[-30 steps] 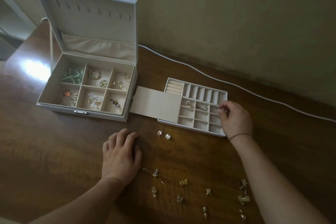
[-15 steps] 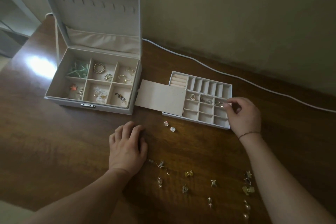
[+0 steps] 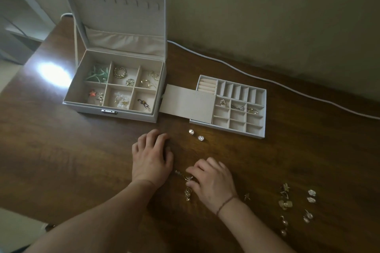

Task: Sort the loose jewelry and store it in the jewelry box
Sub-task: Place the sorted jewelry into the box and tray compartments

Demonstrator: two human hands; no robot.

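The pale jewelry box (image 3: 90, 107) stands open at the left, its six compartments holding rings and earrings. Its removable tray (image 3: 261, 135) lies to the right with three small pieces in its top row of square cells. My left hand (image 3: 151, 157) rests flat on the table, holding nothing. My right hand (image 3: 213, 183) is beside it, fingertips touching a gold earring (image 3: 186, 176) on the table. Another gold earring (image 3: 188, 193) lies just below. Two clear studs (image 3: 195, 134) sit in front of the tray.
Several more gold and pearl earrings (image 3: 285, 203) are scattered at the lower right of the dark wooden table (image 3: 61, 160). A white cable (image 3: 246, 70) runs along the wall behind the tray. The table's left edge drops off near the box.
My right hand has left the tray's right side and moved down and left to the loose earrings near my left hand. The left hand has stayed put.
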